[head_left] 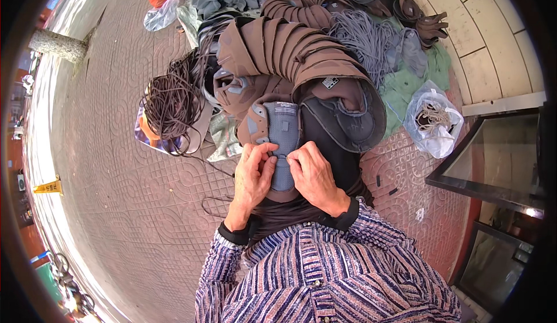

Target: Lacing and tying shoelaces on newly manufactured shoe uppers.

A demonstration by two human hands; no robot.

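A brown shoe upper (250, 127) with a blue-grey tongue (282, 127) lies on my lap. My left hand (255, 175) pinches the tongue's left side near its middle, thumb and forefinger together. Opposite it, my right hand (313, 175) is closed in a pinch on the right side of the tongue. The tongue looks creased between my fingertips. Whether a thin lace is also between the fingers cannot be made out. Just beyond my hands, a long curved stack of nested brown uppers (301, 47) reaches over my knees, its dark inner side facing me at the right end.
Dark brown laces (174, 102) are heaped on a bag at left. Grey laces (362, 42) lie on green cloth (400, 94) farther back. A clear plastic bag (434, 120) holds pale cords at right, beside dark-framed glass panels (493, 155). Patterned paving (145, 207) surrounds me.
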